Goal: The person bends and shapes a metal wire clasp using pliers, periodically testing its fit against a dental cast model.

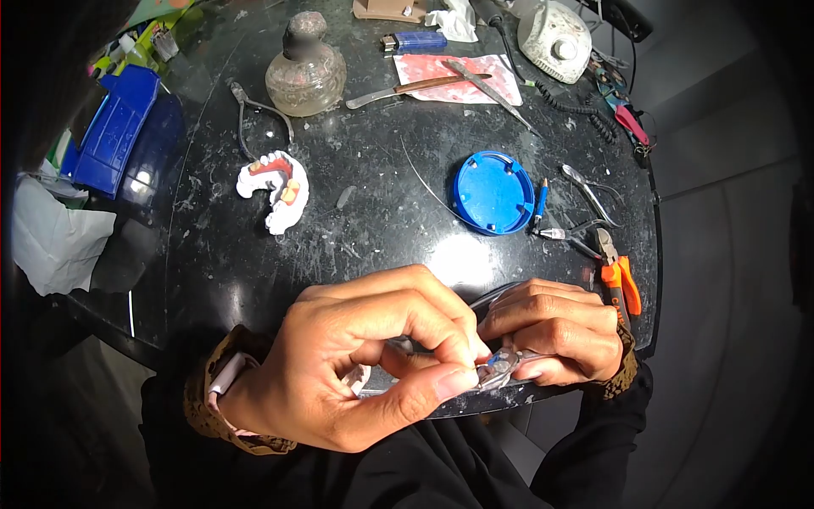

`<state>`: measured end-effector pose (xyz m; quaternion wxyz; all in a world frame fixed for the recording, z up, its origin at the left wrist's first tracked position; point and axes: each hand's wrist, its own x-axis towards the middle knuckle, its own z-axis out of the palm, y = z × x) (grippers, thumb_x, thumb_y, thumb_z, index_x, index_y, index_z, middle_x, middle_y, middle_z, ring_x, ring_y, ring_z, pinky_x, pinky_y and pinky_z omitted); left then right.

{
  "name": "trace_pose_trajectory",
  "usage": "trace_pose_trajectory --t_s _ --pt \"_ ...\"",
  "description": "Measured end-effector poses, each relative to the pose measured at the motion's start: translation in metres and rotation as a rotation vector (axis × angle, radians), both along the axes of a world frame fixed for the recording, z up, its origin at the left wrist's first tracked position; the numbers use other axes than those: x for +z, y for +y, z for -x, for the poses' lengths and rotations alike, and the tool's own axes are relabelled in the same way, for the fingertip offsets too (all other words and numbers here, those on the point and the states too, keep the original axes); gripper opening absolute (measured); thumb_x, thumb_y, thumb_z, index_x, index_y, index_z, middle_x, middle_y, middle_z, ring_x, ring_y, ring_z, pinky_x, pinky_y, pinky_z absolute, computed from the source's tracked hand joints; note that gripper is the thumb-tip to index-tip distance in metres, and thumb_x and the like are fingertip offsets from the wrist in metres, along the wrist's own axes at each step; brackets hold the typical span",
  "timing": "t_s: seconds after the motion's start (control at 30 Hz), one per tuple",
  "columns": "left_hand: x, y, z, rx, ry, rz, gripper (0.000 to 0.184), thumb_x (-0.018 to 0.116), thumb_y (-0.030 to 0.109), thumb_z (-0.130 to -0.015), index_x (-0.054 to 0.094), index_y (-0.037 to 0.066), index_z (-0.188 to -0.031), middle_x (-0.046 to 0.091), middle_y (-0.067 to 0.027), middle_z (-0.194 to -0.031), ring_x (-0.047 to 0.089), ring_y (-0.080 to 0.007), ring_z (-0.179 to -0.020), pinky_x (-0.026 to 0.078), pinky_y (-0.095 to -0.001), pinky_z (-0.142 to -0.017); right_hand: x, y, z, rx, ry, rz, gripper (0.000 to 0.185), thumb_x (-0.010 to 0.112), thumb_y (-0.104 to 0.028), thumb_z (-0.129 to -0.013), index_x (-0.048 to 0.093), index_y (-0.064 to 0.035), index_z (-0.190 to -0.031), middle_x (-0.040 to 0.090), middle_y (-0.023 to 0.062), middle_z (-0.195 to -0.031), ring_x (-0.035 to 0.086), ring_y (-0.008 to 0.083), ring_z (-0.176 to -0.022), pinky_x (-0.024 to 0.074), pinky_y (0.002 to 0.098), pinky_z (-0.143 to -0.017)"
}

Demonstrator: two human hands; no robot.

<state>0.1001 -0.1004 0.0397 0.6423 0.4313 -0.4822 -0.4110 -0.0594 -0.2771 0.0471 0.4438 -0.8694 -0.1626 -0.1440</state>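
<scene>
My right hand (555, 331) is closed around metal pliers (500, 371); the jaw end shows between my two hands, and most of the handles are hidden in my palm. Thumb and fingertips of my left hand (365, 356) are pinched together right beside the jaws. Whatever sits in that pinch is covered by the fingers or too small to name. A bit of something pale shows through the gap under my left hand. Beyond it on the bench stands a white dental cast (287, 208) with red and yellowish parts along its arch.
A blue round lid (493, 192) lies near a thin wire (428, 187). Orange-handled cutters (621, 280) and other pliers (589, 195) are at right. Farther back are a glass jar (305, 76), a knife (415, 85), a blue lighter (414, 41) and a white device (555, 42).
</scene>
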Motion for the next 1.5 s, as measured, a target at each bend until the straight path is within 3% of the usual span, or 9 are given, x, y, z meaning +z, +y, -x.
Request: trace_pose_trajectory --t_s 0.43,0.73,0.83,0.93,1.07,1.17,1.3,1.43,1.5 --pt "-0.001 -0.001 0.005 -0.032 -0.008 -0.031 0.021 0.062 0.012 -0.088 0.057 -0.005 -0.077 0.057 -0.0166 -0.081 0.067 -0.0241 -0.077 0.056 -0.0324 -0.070 -0.006 0.001 -0.001 0.007 -0.082 0.065 0.026 0.072 -0.014 -0.077 0.052 -0.0025 -0.065 0.057 0.0083 -0.070 0.057 0.0189 -0.055 0.0448 0.0290 -0.044" --pt "-0.009 0.002 0.011 -0.128 0.142 -0.052 0.027 0.060 0.019 -0.090 0.056 -0.004 -0.078 0.057 -0.0162 -0.083 0.063 -0.0192 -0.080 0.051 -0.0278 -0.069 -0.015 0.002 0.000 0.038 -0.077 0.171 0.033 0.073 -0.017 -0.077 0.046 -0.0058 -0.060 0.049 0.0036 -0.061 0.052 0.0153 -0.048 0.0383 0.0279 -0.035" --pt "-0.010 0.003 0.011 -0.134 0.171 -0.094 0.026 0.060 0.019 -0.090 0.056 -0.005 -0.079 0.057 -0.0160 -0.084 0.062 -0.0184 -0.082 0.049 -0.0273 -0.072 -0.015 -0.004 0.000 0.162 0.003 0.132 0.032 0.062 -0.022 -0.089 0.047 -0.0011 -0.069 0.056 0.0143 -0.065 0.056 0.0218 -0.048 0.0421 0.0298 -0.038" --pt "-0.012 0.004 0.014 -0.161 0.334 -0.172 0.025 0.061 0.017 -0.089 0.056 -0.005 -0.079 0.057 -0.0158 -0.086 0.061 -0.0179 -0.083 0.049 -0.0275 -0.074 -0.017 -0.007 -0.001 0.187 0.047 0.099 0.032 0.062 -0.022 -0.089 0.048 -0.0012 -0.069 0.056 0.0143 -0.064 0.056 0.0229 -0.048 0.0419 0.0298 -0.038" --pt "-0.016 0.001 0.013 -0.183 0.307 -0.153 0.022 0.061 0.014 -0.089 0.057 -0.005 -0.080 0.057 -0.0156 -0.088 0.060 -0.0177 -0.085 0.049 -0.0275 -0.075 -0.017 -0.010 -0.001 0.179 0.052 0.148 0.033 0.063 -0.023 -0.087 0.047 -0.0014 -0.068 0.056 0.0143 -0.066 0.055 0.0228 -0.049 0.0424 0.0302 -0.038" --pt "-0.015 0.000 0.012 -0.155 0.261 -0.162 0.019 0.060 0.011 -0.089 0.057 -0.005 -0.081 0.057 -0.0154 -0.088 0.060 -0.0180 -0.086 0.049 -0.0282 -0.077 -0.011 -0.010 -0.001 0.048 -0.008 0.292 0.030 0.072 -0.020 -0.077 0.049 -0.0064 -0.064 0.046 0.0034 -0.061 0.052 0.0168 -0.047 0.0399 0.0297 -0.038" --pt "-0.011 -0.003 0.008 0.000 0.206 -0.138 0.014 0.058 0.007 -0.089 0.058 -0.005 -0.082 0.057 -0.0151 -0.088 0.060 -0.0190 -0.087 0.049 -0.0300 -0.079 -0.008 -0.020 -0.004 -0.102 -0.151 0.457 0.030 0.073 -0.026 -0.075 0.053 -0.0063 -0.066 0.057 0.0084 -0.075 0.054 0.0185 -0.051 0.0454 0.0277 -0.046" --pt "-0.004 -0.002 0.004 0.115 0.228 -0.158 0.010 0.057 0.003 -0.088 0.059 -0.005 -0.084 0.057 -0.0150 -0.088 0.061 -0.0216 -0.090 0.050 -0.0330 -0.080 -0.001 -0.031 -0.001 -0.407 0.009 0.782 0.021 0.073 -0.020 -0.071 0.056 -0.0076 -0.075 0.058 0.0042 -0.087 0.055 0.0262 -0.080 0.0474 0.0378 -0.073" --pt "-0.001 -0.001 0.006 0.162 0.238 -0.167 0.006 0.057 0.000 -0.087 0.059 -0.005 -0.084 0.057 -0.0149 -0.088 0.061 -0.0228 -0.091 0.050 -0.0334 -0.079 -0.005 -0.032 -0.001 -0.524 0.156 0.832 0.019 0.071 -0.020 -0.073 0.057 -0.0081 -0.079 0.056 0.0058 -0.095 0.054 0.0265 -0.086 0.0449 0.0385 -0.080"
